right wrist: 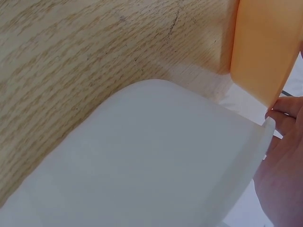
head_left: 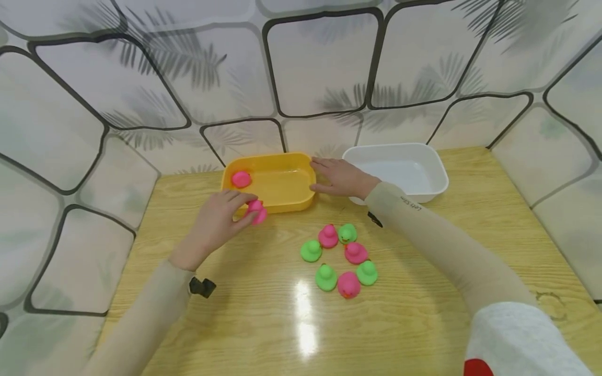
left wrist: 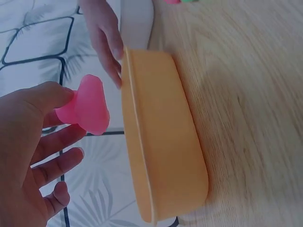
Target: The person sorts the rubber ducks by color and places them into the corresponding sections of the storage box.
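A: So what's the setup? Light wooden table (head_left: 423, 313), glossy, with a leaf-print wall wrapped around it?

B: Yep. Left hand (head_left: 217, 222) pinches a pink rubber duck (head_left: 257, 211) just at the near rim of the yellow plastic tub (head_left: 301, 201). Right hand (head_left: 339, 176) lies flat, fingers straight, on the tub's right end, with a white plastic tub (head_left: 432, 183) right behind it.

A: Anything hard to see?

B: The right wrist view is mostly white tub wall, with the hand cut off.

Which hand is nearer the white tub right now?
Right. The right hand rests on the yellow tub's right rim, right beside the white tub. The left hand pinches a pink duck at the yellow tub's front left corner, farther off.
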The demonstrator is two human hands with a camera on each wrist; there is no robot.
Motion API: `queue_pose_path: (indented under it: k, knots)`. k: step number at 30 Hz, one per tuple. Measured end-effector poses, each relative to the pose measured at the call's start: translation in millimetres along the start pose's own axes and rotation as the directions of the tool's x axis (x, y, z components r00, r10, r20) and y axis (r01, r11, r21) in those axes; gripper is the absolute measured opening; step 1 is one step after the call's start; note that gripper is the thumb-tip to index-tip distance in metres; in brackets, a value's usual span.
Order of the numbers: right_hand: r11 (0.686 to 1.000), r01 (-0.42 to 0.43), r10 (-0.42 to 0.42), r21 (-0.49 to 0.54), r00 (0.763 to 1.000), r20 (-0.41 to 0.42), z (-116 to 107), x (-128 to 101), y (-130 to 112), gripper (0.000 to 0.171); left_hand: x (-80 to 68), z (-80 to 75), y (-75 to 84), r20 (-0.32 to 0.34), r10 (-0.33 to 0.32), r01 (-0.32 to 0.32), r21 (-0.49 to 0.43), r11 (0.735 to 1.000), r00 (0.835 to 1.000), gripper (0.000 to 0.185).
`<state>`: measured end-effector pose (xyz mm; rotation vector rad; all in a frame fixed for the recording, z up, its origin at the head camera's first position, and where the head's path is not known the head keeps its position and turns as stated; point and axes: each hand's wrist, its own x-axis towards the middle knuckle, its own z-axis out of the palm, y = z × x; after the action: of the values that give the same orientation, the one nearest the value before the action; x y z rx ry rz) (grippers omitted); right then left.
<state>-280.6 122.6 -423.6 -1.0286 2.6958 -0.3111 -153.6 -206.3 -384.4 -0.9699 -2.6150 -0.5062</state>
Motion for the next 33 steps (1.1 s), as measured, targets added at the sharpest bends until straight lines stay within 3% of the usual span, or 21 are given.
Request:
queue_pose_path:
  k: [5,11,22,27,33]
  knots:
    - [1.0,-0.002,0.002,0.001,1.0,0.0,-1.4,-0.8,-3.4,0.08,9.1,2.0,-16.4,-0.006,-0.03,0.03,0.015,0.999,1.0,0.027]
    - [1.0,0.001,-0.001,-0.01,1.0,-0.001,-1.6,-1.1,-4.7,0.08,18.3,6.4,-37.5,0.018,-0.122,0.121,0.024,0.992,0.992,0.027]
    - [1.0,-0.014,0.014,-0.012,1.0,0.002,-2.8,-1.0,-3.8,0.08,33.3,13.6,-61.4,0.118,-0.336,0.323,0.117,0.939,0.934,0.034]
    - [1.0,0.003,-0.003,-0.008,1.0,-0.007,-1.2,-0.6,-2.3,0.08,33.7,18.1,-65.9,0.153,-0.37,0.353,0.127,0.927,0.916,0.034]
    - [1.0,0.006,-0.006,-0.016,1.0,-0.006,-1.7,-1.2,-3.1,0.08,33.8,20.2,-68.7,0.171,-0.379,0.359,0.137,0.923,0.91,0.032]
